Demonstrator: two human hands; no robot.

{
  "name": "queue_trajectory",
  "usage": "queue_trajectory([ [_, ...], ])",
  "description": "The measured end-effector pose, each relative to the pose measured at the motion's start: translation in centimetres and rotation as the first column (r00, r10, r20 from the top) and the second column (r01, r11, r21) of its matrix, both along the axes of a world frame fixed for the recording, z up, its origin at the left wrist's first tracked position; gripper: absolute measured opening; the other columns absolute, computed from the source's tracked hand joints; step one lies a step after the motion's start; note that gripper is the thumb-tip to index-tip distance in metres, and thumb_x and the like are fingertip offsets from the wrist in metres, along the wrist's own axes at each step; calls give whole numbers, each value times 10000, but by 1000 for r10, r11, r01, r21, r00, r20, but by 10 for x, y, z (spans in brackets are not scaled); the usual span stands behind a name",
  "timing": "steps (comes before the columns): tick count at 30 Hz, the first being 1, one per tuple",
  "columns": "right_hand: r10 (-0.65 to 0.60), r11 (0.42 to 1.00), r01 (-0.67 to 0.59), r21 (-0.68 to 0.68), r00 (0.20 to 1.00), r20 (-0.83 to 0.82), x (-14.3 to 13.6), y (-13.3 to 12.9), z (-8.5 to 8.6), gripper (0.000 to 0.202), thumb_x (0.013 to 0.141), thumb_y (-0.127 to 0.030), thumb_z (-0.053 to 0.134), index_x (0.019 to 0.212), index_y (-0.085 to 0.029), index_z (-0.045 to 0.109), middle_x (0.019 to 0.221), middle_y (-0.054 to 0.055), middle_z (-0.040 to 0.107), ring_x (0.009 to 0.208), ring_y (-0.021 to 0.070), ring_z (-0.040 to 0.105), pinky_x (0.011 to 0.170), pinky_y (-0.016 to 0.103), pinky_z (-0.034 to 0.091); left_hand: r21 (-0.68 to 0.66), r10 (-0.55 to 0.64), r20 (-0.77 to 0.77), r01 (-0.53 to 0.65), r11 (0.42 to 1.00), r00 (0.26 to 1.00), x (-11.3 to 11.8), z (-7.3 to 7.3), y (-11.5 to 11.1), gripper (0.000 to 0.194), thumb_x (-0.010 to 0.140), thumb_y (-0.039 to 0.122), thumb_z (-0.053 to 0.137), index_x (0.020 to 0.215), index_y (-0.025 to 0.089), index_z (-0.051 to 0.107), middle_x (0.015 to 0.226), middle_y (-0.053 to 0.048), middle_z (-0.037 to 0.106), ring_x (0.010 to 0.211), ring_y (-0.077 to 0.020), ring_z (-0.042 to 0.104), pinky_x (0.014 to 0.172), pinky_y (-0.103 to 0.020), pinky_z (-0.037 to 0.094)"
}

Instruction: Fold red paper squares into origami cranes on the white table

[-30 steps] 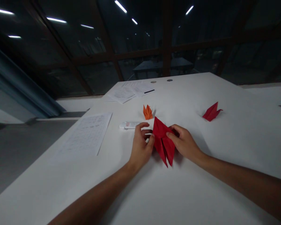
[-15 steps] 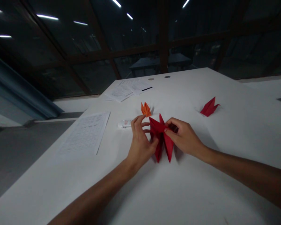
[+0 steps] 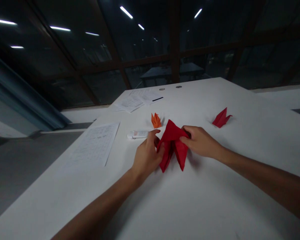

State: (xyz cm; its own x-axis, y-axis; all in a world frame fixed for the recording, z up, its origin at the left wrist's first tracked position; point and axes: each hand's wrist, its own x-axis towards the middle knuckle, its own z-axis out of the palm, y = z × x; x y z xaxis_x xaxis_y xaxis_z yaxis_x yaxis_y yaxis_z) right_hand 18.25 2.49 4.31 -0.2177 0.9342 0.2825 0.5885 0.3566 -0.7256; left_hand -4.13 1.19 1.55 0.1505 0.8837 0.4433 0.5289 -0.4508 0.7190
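A folded piece of red paper [image 3: 173,135] is held between both hands over the white table [image 3: 202,200], with two pointed flaps hanging toward me. My left hand [image 3: 148,153] pinches its left edge between thumb and fingers. On the right edge, my right hand [image 3: 198,140] grips the paper, thumb in front. Just beyond my left hand stands a small orange origami figure [image 3: 156,120]. A small red origami figure [image 3: 221,118] rests farther to the right.
A white tube-like object [image 3: 137,134] lies left of the orange figure. Written sheets [image 3: 95,143] cover the table's left side, and more papers [image 3: 132,100] with a dark strip [image 3: 157,99] lie farther back. Two round discs [image 3: 178,87] sit near the far edge.
The red paper has been spread wider, and its top now shows one broad peak instead of separate narrow points. My left hand's fingers have closed in on its edge. The view has shifted slightly.
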Motion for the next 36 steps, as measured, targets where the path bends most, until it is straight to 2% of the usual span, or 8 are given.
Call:
queue_trajectory([
  [6, -1, 993, -29, 118, 970, 242, 16, 6, 15, 119, 780, -137, 613, 747, -238, 664, 741, 22, 689, 654, 188, 585, 553, 285, 304, -82, -77, -53, 72, 994, 996, 0, 12, 2, 123, 905, 241, 616, 1017, 223, 665, 827, -16, 688, 695, -172, 604, 649, -278, 433],
  [10, -66, 990, 23, 138, 947, 314, 15, 2, 22, 110, 815, -164, 612, 816, -251, 679, 753, 30, 715, 650, 205, 603, 540, 292, 269, -134, -89, 36, 93, 987, 995, 1, 12, 3, 118, 928, 281, 608, 1012, 212, 653, 833, -19, 680, 712, -165, 616, 639, -266, 456],
  [14, -42, 993, 24, 119, 988, 149, 7, 0, 23, 158, 878, -162, 553, 908, -253, 678, 720, 12, 721, 624, 192, 623, 564, 288, 327, -256, -22, 244, 86, 963, 970, 3, 6, 3, 311, 908, 343, 658, 1178, 231, 553, 1012, -41, 677, 752, -153, 640, 652, -265, 500],
  [17, -12, 997, 16, 70, 998, -60, 5, 4, 20, 132, 919, -191, 518, 930, -244, 639, 749, -1, 726, 609, 170, 623, 558, 273, 372, -412, -24, 349, 177, 894, 937, 7, -1, 3, 477, 814, 319, 766, 1211, 225, 520, 1054, -60, 683, 778, -161, 656, 687, -291, 540],
  [20, -16, 999, 8, -34, 974, -228, 6, 10, 14, 124, 923, -228, 547, 1035, -243, 597, 765, -5, 713, 574, 157, 605, 519, 258, 390, -419, -73, 438, 275, 865, 896, 10, -5, 4, 432, 809, 295, 762, 1165, 198, 538, 1052, -77, 698, 853, -186, 685, 757, -323, 567],
  [26, -2, 975, -89, -201, 910, -414, 9, 19, 1, 432, 853, -166, 647, 1250, -262, 508, 989, 48, 721, 684, 176, 671, 569, 272, 489, -261, 37, 474, 100, 960, 880, 6, 5, 8, 294, 883, 320, 651, 1132, 197, 554, 1146, -76, 653, 856, -177, 695, 688, -300, 587],
  [32, -31, 999, 27, -32, 991, -128, 12, 15, 7, 510, 830, -133, 656, 1311, -240, 526, 960, 32, 701, 728, 176, 663, 607, 263, 467, -213, 99, 366, -20, 977, 926, 1, 15, 11, 252, 914, 371, 602, 1080, 197, 530, 1076, -48, 606, 659, -118, 676, 564, -265, 580],
  [36, -59, 998, 59, 5, 998, -21, 14, 12, 19, 557, 810, -67, 627, 1339, -204, 516, 978, 50, 726, 752, 179, 684, 660, 267, 475, -182, 107, 309, -52, 982, 945, -4, 14, 14, 159, 895, 236, 569, 1048, 202, 547, 1040, -32, 598, 595, -91, 651, 507, -221, 521],
])
